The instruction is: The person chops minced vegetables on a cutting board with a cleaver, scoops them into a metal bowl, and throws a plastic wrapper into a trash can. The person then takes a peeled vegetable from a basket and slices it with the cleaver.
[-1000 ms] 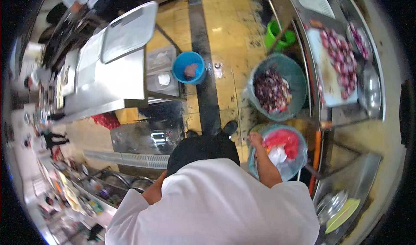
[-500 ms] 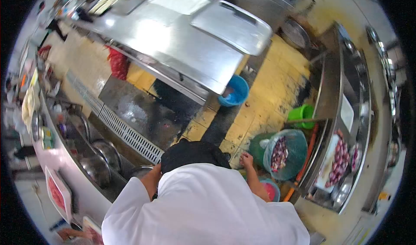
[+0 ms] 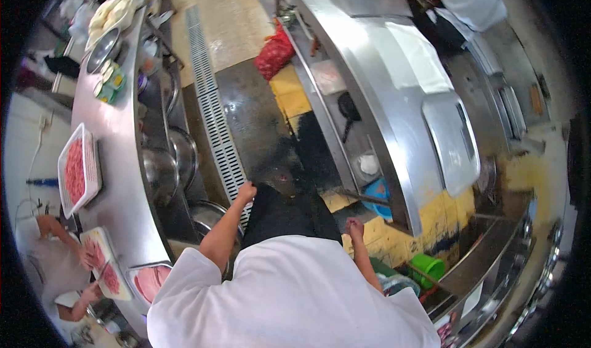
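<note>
My left hand (image 3: 247, 192) hangs by my dark trousers, above the slotted floor drain (image 3: 212, 114), its fingers curled with nothing visible in them. Lower on the other side, my right hand (image 3: 355, 228) is also loosely curled and shows no object. It is nearest to the end of the steel table (image 3: 394, 145) and a blue bucket (image 3: 378, 197) under that table. Neither hand touches anything.
Left runs a steel counter (image 3: 123, 182) with a white basket (image 3: 96, 176) of red meat; metal pots (image 3: 161, 174) stand below. A person (image 3: 52, 256) handles meat on a cutting board (image 3: 123, 289). Another person (image 3: 471, 3) is at the back right. A red mesh sack (image 3: 275, 52) and green bucket (image 3: 426, 270) are on the floor.
My view has turned left and moved ahead. The bin of onion pieces has slid mostly out of sight behind my right side, and the left counter with a person cutting meat shows more fully.
</note>
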A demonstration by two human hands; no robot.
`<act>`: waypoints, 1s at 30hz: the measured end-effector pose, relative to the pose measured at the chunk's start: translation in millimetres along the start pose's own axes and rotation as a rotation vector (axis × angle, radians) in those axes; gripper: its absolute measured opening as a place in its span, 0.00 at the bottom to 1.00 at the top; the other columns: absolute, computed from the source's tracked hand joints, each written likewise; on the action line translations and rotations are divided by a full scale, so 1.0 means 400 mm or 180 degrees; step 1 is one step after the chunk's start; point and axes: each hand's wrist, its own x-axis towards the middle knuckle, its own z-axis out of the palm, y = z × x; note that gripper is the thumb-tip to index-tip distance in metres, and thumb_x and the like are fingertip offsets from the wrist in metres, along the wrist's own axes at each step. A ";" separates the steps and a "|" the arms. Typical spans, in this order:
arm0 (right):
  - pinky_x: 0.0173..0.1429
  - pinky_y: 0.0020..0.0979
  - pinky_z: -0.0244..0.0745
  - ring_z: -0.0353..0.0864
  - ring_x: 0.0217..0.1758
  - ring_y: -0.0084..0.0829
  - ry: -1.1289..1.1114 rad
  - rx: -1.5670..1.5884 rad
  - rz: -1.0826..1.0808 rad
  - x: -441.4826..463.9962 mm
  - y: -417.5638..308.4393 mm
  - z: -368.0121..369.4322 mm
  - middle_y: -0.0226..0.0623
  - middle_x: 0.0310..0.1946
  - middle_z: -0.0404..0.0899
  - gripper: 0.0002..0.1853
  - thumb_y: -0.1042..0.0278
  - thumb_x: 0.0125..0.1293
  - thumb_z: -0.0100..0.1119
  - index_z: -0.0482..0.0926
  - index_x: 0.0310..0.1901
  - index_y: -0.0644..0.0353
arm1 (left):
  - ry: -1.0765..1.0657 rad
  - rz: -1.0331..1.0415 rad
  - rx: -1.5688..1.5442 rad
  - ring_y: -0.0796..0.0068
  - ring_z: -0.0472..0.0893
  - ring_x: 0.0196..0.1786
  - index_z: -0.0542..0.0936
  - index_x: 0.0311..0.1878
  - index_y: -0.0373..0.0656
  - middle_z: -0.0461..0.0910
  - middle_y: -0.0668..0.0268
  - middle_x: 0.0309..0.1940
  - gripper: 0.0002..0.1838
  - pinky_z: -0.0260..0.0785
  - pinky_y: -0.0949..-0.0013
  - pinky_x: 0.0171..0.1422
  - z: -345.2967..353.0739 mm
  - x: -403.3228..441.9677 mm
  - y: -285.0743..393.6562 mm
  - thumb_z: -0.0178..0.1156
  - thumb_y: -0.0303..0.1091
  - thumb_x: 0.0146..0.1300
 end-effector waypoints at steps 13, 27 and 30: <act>0.42 0.23 0.78 0.82 0.41 0.20 -0.2135 0.0159 -0.1715 0.227 -1.166 0.917 0.30 0.41 0.84 0.12 0.67 0.73 0.64 0.83 0.53 0.63 | 0.0748 0.1136 -0.2275 0.71 0.82 0.52 0.73 0.67 0.45 0.81 0.64 0.50 0.22 0.79 0.63 0.52 -0.592 0.182 0.638 0.60 0.32 0.72; 0.48 0.26 0.81 0.83 0.45 0.22 -0.3809 -0.0036 -0.1934 0.175 -1.857 1.760 0.31 0.44 0.84 0.09 0.70 0.75 0.61 0.83 0.52 0.63 | 0.1368 0.1775 -0.4023 0.65 0.84 0.53 0.75 0.61 0.38 0.83 0.56 0.52 0.14 0.81 0.62 0.53 -1.324 0.379 0.815 0.56 0.28 0.75; 0.49 0.26 0.81 0.83 0.45 0.23 -0.3776 -0.0104 -0.1947 0.237 -1.943 1.909 0.32 0.44 0.84 0.10 0.70 0.75 0.61 0.83 0.52 0.64 | 0.1308 0.1741 -0.3952 0.69 0.85 0.50 0.78 0.58 0.37 0.84 0.59 0.49 0.13 0.81 0.65 0.51 -1.466 0.512 0.831 0.57 0.30 0.75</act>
